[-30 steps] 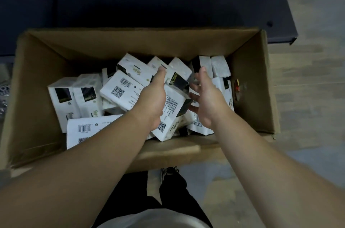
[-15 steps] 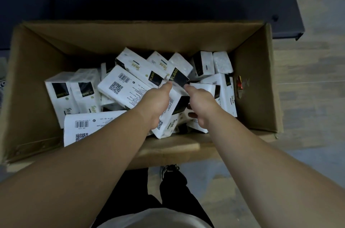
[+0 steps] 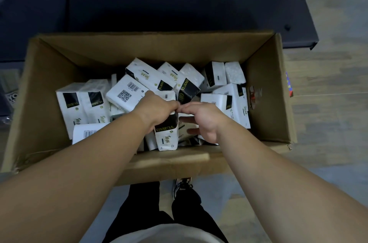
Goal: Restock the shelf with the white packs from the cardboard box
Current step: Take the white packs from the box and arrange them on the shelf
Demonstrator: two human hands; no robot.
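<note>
One pack in hand: a white pack [image 3: 166,133] stands on end at the near wall of the cardboard box [image 3: 159,47], between both wrists.
Long axis: running near-to-far, black band uppermost.
Left hand [image 3: 157,108]: fingers curled over the pack's top, gripping it.
Right hand [image 3: 201,117]: thumb and fingertips meet the left at the same top edge; fingers reach down toward another pack [image 3: 186,127] just beside; whether they grip cannot be told.
Nearer hand: both alike, touching.
Shelf [image 3: 179,3]: dark, beyond the box's far wall, so the lift goes up and forward.
Writing: "YUJIAO" in gold on the black bands; green characters below, unreadable; a barcode and QR code on a pack lying flat [image 3: 127,93].
Other packs: loose, jumbled, many left.
</note>
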